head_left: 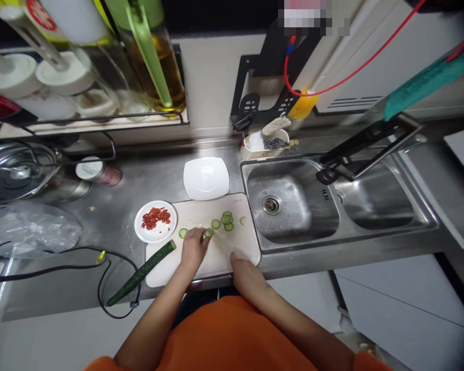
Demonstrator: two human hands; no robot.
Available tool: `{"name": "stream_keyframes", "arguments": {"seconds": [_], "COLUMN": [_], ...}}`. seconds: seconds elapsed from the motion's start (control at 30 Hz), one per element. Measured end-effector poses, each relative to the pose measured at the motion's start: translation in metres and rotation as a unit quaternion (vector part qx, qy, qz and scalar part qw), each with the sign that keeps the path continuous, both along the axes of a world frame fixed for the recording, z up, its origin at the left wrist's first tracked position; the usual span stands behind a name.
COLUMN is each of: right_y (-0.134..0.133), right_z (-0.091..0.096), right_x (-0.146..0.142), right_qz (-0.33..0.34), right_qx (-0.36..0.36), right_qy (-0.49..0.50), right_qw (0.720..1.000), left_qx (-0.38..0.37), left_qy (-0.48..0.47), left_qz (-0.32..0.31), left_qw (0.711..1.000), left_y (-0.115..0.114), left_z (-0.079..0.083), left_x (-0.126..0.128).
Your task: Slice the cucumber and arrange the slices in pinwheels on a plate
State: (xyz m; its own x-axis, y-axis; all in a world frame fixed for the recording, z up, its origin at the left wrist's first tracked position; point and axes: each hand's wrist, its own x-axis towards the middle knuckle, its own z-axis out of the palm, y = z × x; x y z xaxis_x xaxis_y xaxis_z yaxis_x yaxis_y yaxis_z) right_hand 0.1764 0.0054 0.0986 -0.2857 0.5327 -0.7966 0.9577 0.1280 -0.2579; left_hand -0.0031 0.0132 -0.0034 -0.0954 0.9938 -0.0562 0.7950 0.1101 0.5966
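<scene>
My left hand (194,249) is closed on a short cucumber piece (209,233) on the white cutting board (170,270). My right hand (248,273) grips a knife (225,249), whose pale blade points at that piece; its handle is hidden in my fist. Several round cucumber slices (227,219) lie to the right of the blade, one a bit apart near the board's right edge. Another cut cucumber end (183,233) shows just left of my left fingers. A long dark green cucumber (147,270), cut at its upper end, rests across the board's left edge.
A plate (139,229) of chopped red pieces touches the board's upper left. Behind the board stands a white square dish (206,179). The steel double sink (294,242) with its black faucet (344,149) lies right. Left are a black cable (100,288) and a plastic bag (34,226).
</scene>
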Motion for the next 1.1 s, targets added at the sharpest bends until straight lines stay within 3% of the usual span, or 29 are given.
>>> {"name": "stream_keyframes", "arguments": {"seconds": [0.2,0.4,0.67,0.87,0.97,1.1], "right_y": [-0.007,-0.01,-0.01,-0.009,-0.01,-0.011], "right_z": [0.009,0.009,0.002,0.002,0.0,0.0], "right_x": [0.014,0.022,0.024,0.025,0.026,0.028], "right_qz": [-0.016,-0.02,-0.011,-0.008,-0.008,-0.005], "right_qx": [-0.026,-0.021,-0.003,-0.001,-0.001,0.007], "right_qy": [-0.014,-0.02,-0.026,-0.027,-0.028,-0.026], "right_qw": [0.999,0.999,1.0,1.0,1.0,1.0], "left_qx": [-0.033,-0.115,-0.152,-0.169,-0.125,-0.052], "left_qy": [-0.01,-0.037,0.12,0.208,0.169,0.045], "left_qz": [0.022,0.061,0.113,0.087,0.074,0.009], "left_qw": [0.999,0.991,0.974,0.96,0.975,0.998], "left_y": [0.006,0.009,0.005,0.001,0.004,0.018], "left_z": [0.005,0.021,0.044,0.046,0.041,0.028], "left_x": [0.001,-0.006,-0.051,-0.052,-0.044,-0.021]}}
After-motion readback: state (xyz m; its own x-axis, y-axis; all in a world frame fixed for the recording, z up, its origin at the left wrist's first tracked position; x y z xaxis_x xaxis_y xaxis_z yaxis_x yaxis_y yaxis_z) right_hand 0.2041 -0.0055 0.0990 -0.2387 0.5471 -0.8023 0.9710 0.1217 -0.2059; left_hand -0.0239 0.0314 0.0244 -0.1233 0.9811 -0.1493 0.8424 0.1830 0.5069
